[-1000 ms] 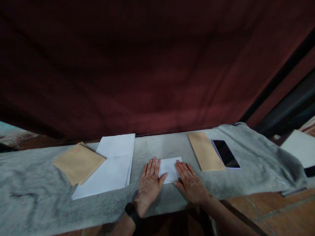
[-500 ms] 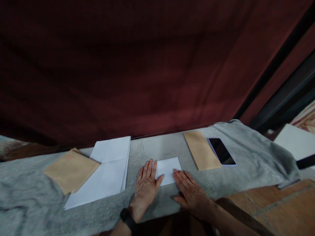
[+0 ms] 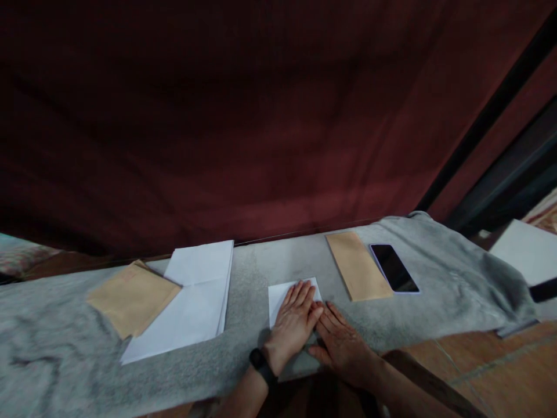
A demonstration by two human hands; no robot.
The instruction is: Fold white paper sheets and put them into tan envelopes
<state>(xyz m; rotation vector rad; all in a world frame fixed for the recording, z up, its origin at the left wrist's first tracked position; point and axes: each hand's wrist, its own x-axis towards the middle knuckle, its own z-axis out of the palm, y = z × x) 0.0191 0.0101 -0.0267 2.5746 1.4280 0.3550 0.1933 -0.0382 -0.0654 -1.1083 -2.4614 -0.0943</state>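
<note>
A small folded sheet of white paper [image 3: 275,297] lies on the grey cloth, partly covered by my hands. My left hand [image 3: 294,316], with a dark band on its wrist, rests flat on the paper, fingers stretched out toward its far right corner. Beside it, my right hand [image 3: 342,342] lies flat at the paper's right edge, its fingers extended and its fingertips against my left thumb. Neither hand grips anything.
Large white sheets [image 3: 195,302] lie on the left, with brown envelopes [image 3: 133,296] overlapping them. On the right are another brown envelope [image 3: 359,267] and a phone [image 3: 394,268]. A dark red curtain [image 3: 278,145] hangs behind the grey cloth [image 3: 452,284].
My left hand has slid right across the paper, from its left edge to beside my right hand. My right hand has hardly moved.
</note>
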